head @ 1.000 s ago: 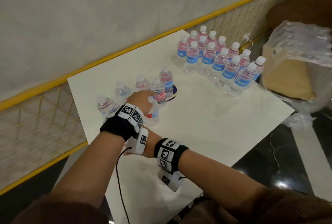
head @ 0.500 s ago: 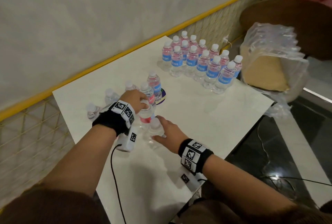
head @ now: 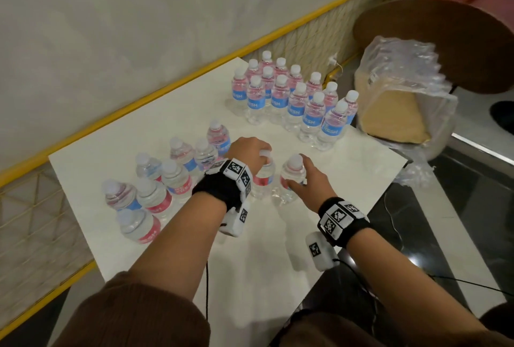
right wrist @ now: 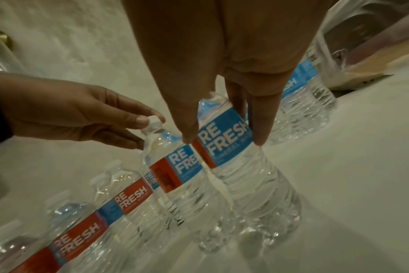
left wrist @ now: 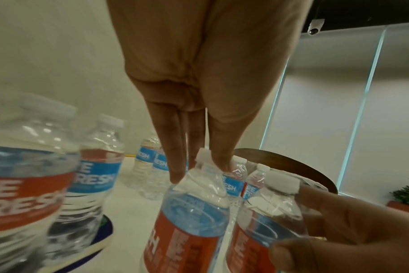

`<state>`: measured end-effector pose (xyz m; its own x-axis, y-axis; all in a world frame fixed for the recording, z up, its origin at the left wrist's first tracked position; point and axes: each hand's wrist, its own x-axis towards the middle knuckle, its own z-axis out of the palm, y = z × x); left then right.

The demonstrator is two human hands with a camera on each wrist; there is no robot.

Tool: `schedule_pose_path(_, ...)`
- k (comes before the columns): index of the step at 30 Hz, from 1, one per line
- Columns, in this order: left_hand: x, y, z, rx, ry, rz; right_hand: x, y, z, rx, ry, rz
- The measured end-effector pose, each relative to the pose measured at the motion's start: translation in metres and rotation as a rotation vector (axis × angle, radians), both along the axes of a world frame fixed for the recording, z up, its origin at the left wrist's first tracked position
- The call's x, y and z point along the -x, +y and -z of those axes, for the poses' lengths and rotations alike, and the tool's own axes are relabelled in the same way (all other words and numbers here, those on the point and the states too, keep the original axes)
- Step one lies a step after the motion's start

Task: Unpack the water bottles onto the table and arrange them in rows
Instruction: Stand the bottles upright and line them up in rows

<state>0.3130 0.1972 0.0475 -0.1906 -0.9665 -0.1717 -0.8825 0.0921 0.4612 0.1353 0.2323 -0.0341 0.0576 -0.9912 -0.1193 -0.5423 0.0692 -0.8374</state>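
Two clear water bottles with red-and-blue labels stand side by side mid-table. My left hand (head: 260, 152) pinches the white cap of the left bottle (head: 263, 180) from above; the left wrist view shows the fingers (left wrist: 175, 173) and thumb on the neck of that bottle (left wrist: 194, 206). My right hand (head: 299, 178) grips the right bottle (head: 292, 171) around its label, thumb and fingers (right wrist: 259, 136) on either side of the bottle (right wrist: 231, 147). Several loose bottles (head: 155, 196) cluster at the table's left. Two neat rows of bottles (head: 292, 96) stand at the far right.
The white table (head: 264, 263) runs along a wall with a yellow rail (head: 139, 113). A crumpled plastic wrap with a cardboard tray (head: 395, 102) lies on a brown chair beyond the right edge. A dark blue disc (left wrist: 103, 232) lies under one loose bottle. Cables hang near the front edge.
My right hand has come out from under my left arm and taken hold of a bottle. Both hands have carried their bottles right, away from the loose cluster.
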Motion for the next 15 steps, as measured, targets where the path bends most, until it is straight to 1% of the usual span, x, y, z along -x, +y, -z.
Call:
schedule_pose_path(6,0.024,-0.025,0.011,0.060,0.051,0.013,0.015,-0.022,0.003,-0.004,-0.014,0.040)
schedule_pose_path(8,0.025,-0.032,0.022,0.062,0.149,0.017,0.021,-0.032,0.005,-0.010,-0.025,0.063)
schedule_pose_path(11,0.029,-0.038,0.043,0.090,0.369,-0.005,0.027,-0.045,0.007,0.008,-0.030,0.097)
schedule_pose_path(13,0.033,-0.039,0.059,0.095,0.481,-0.103,0.030,-0.051,0.006,0.006,-0.067,0.115)
schedule_pose_path(15,0.037,-0.037,0.081,0.074,0.560,-0.218,0.033,-0.054,0.009,-0.030,-0.105,0.086)
